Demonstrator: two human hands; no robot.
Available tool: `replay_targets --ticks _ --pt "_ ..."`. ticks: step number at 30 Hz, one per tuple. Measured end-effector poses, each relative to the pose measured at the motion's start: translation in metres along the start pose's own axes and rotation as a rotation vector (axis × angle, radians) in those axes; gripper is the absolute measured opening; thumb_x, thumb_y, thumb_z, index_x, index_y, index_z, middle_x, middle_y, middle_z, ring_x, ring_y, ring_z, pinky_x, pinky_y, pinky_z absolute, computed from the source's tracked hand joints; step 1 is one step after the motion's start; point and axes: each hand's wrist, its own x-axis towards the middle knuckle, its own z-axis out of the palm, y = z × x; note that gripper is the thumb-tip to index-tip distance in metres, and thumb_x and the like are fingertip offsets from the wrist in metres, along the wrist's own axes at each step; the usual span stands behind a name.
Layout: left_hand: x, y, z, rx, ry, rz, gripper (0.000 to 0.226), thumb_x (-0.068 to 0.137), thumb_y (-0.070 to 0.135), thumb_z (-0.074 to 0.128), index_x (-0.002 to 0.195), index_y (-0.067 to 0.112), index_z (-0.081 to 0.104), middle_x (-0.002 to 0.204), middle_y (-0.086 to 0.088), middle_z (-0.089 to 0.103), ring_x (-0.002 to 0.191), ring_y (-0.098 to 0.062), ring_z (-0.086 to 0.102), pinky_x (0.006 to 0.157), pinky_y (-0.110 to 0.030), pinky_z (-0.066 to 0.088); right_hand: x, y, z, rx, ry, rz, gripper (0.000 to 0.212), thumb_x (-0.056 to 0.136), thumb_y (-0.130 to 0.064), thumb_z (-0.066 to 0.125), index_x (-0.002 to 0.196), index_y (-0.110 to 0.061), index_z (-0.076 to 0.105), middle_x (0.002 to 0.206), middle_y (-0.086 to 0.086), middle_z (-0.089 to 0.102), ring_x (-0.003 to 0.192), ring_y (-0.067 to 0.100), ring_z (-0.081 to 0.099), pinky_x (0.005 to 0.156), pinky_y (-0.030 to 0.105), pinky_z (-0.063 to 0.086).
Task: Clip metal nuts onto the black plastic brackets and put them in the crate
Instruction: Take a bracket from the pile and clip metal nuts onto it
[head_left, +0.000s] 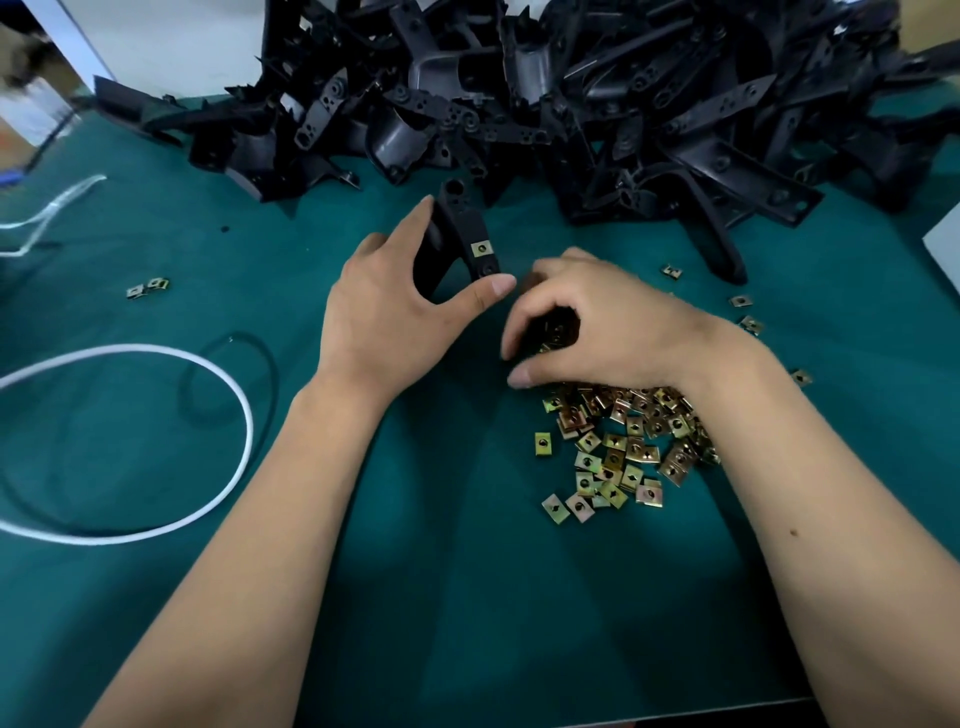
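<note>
My left hand (395, 306) grips a black plastic bracket (462, 228) that stands on the green mat, thumb at its lower end. One brass-coloured metal nut (482, 248) is clipped on the bracket's arm. Just to the right, my right hand (597, 317) is curled, fingers down, over another dark part of the bracket and some nuts; what it pinches is hidden under the fingers. A heap of loose metal nuts (618, 447) lies under and below my right wrist. No crate is in view.
A big pile of black brackets (545, 93) fills the back of the green mat (441, 571). Stray nuts lie at the left (148, 287) and at the right (743, 312). A white cord loop (239, 405) lies at the left. The table's front edge runs along the bottom.
</note>
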Motion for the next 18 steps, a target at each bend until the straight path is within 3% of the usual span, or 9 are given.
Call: replay_targets --ticks 3,7,9,12,15,18 --pt "0.000 -0.001 0.000 -0.012 -0.007 -0.001 0.098 0.072 0.088 0.058 0.153 0.036 0.041 0.130 0.006 0.063 0.124 -0.016 0.055 0.103 -0.041 0.049 -0.003 0.002 -0.004 0.035 -0.109 0.007 0.026 0.074 -0.042 0.088 0.097 -0.044 0.076 0.100 -0.025 0.064 0.116 0.007 0.039 0.101 0.024 0.031" --pt "0.001 -0.002 -0.001 -0.016 -0.006 0.006 0.097 0.072 0.088 0.059 0.152 0.035 0.043 0.127 0.006 0.063 0.122 -0.016 0.056 0.101 -0.040 0.050 -0.001 0.002 -0.003 -0.018 -0.062 0.011 0.015 0.080 -0.036 0.086 0.090 -0.036 0.075 0.093 -0.018 0.065 0.105 0.004 0.046 0.092 0.023 0.037" --pt "0.000 -0.003 0.000 -0.030 -0.012 0.011 0.097 0.071 0.089 0.059 0.151 0.036 0.044 0.126 0.007 0.063 0.121 -0.015 0.056 0.101 -0.040 0.050 0.001 0.001 0.000 0.044 0.083 0.020 0.014 0.082 -0.028 0.085 0.088 -0.027 0.073 0.088 -0.014 0.069 0.093 0.002 0.057 0.086 0.023 0.044" --pt "-0.002 -0.001 0.000 -0.049 -0.030 0.025 0.101 0.069 0.090 0.058 0.154 0.038 0.040 0.126 0.007 0.062 0.121 -0.014 0.055 0.102 -0.039 0.050 0.003 0.003 0.002 0.252 0.356 0.047 0.017 0.084 -0.012 0.083 0.091 -0.013 0.068 0.082 -0.005 0.071 0.079 0.013 0.066 0.074 0.023 0.050" --pt "-0.004 0.001 -0.001 -0.032 -0.075 0.063 0.105 0.067 0.091 0.057 0.156 0.040 0.036 0.124 0.006 0.060 0.119 -0.015 0.055 0.102 -0.040 0.050 0.005 0.005 0.005 0.504 0.541 0.097 0.018 0.087 -0.008 0.078 0.104 -0.014 0.073 0.084 0.002 0.075 0.085 0.022 0.069 0.082 0.029 0.056" --pt "-0.006 0.004 -0.002 -0.010 -0.116 0.113 0.105 0.066 0.092 0.057 0.157 0.044 0.031 0.119 0.006 0.059 0.114 -0.015 0.057 0.099 -0.040 0.051 0.007 0.005 0.009 0.698 0.626 0.165 0.017 0.089 -0.004 0.076 0.101 -0.015 0.078 0.087 0.003 0.077 0.086 0.017 0.072 0.080 0.028 0.058"
